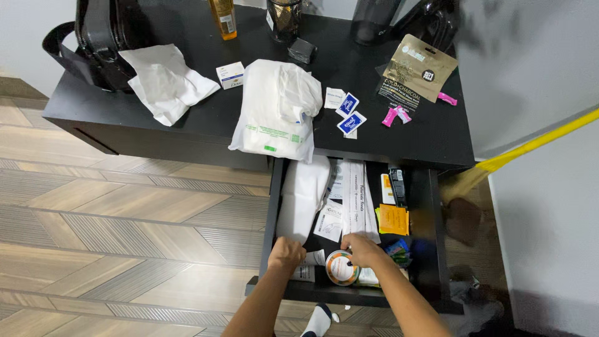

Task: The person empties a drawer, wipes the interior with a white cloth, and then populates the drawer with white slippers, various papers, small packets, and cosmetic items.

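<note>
An open black drawer (272,206) juts out below a black desk (187,118). My left hand (286,253) reaches into its front left part, fingers curled by a folded white plastic bag (304,196) and a small white packet (305,272). Whether it grips anything is hidden. My right hand (362,249) rests on a round tin (340,268) with a white and orange lid at the drawer's front. Long white paper sleeves (357,193), an orange packet (394,219) and a black remote-like object (397,185) lie further back in the drawer.
On the desk lie a white plastic bag (277,109), a crumpled white tissue (165,81), a small white box (231,74), blue sachets (349,115), pink wrapped items (395,115), a gold pouch (419,72), an amber bottle (224,17) and a black bag (103,37). A yellow broom (530,146) leans at right.
</note>
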